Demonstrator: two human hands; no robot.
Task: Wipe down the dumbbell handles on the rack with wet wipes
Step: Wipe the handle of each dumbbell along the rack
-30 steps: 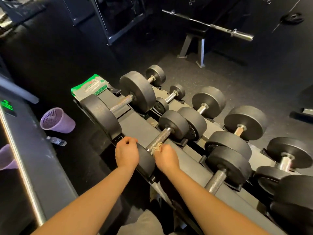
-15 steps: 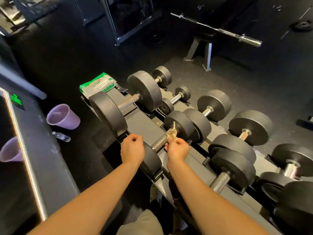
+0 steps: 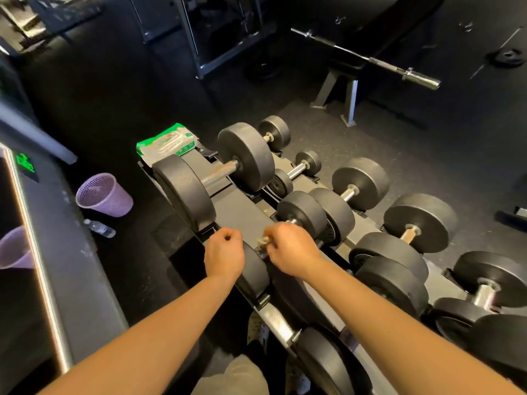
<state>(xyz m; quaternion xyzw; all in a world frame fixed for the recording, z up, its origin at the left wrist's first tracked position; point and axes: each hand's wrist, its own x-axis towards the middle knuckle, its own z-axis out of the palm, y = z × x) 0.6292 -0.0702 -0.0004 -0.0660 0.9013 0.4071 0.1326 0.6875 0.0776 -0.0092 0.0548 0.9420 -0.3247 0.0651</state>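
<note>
A black dumbbell (image 3: 302,213) lies across the sloped rack (image 3: 236,203) in front of me. My right hand (image 3: 291,249) is wrapped round its metal handle with a crumpled wet wipe (image 3: 263,240) showing at the fingers; most of the handle is hidden under the hand. My left hand (image 3: 224,253) is curled in a fist against the dumbbell's near weight head (image 3: 253,269), and I cannot see anything inside it. A bigger dumbbell (image 3: 219,172) with a bare knurled handle lies to the left. A green and white pack of wet wipes (image 3: 168,143) sits at the rack's far left end.
More black dumbbells (image 3: 393,252) fill the rack to the right in two rows. A purple mesh bin (image 3: 104,195) and a small water bottle (image 3: 99,228) are on the dark floor at left. A barbell (image 3: 368,59) rests on a stand behind. A mirrored wall runs along the left.
My right hand slid up the handle toward the far weight head with the wipe, then back down toward the near head. My left hand stayed against the near head.
</note>
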